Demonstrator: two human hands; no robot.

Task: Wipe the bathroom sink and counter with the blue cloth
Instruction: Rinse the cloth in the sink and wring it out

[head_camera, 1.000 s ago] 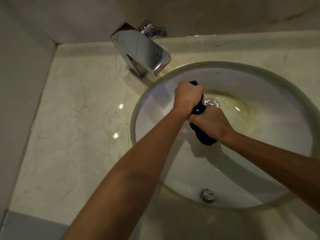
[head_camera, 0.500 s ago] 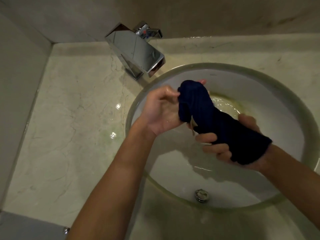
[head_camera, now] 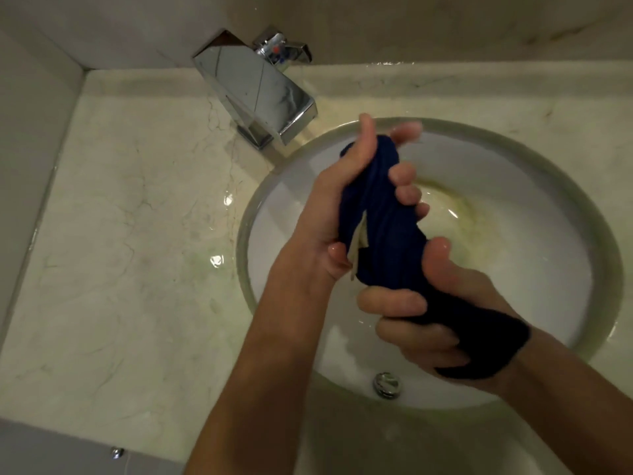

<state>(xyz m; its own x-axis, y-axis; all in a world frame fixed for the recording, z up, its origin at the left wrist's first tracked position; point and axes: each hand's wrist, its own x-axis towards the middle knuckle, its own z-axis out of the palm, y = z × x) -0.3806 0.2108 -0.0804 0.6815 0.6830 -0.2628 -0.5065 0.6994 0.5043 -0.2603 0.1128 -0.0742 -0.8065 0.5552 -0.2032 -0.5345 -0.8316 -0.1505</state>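
A dark blue cloth point(head_camera: 387, 231), rolled into a thick wet bundle with a pale tag hanging from it, is held above the round white sink point(head_camera: 534, 255). My left hand point(head_camera: 325, 214) wraps the cloth's upper end near the faucet side. My right hand point(head_camera: 421, 323) grips the lower end, and the cloth's tail drapes over my right wrist. Both hands are closed around the cloth over the basin. The basin bottom shows yellowish staining and water. The marble counter point(head_camera: 130, 255) around the sink is wet, with shiny drops.
A square chrome faucet point(head_camera: 257, 94) stands at the back left of the basin. An overflow hole point(head_camera: 387, 383) sits in the basin's near wall. Walls close the counter at the back and left. A grey surface lies below the counter's front left edge.
The hands went from a tight clasp low in the basin to holding the cloth stretched out; my left hand has now closed around its upper end and both are higher.
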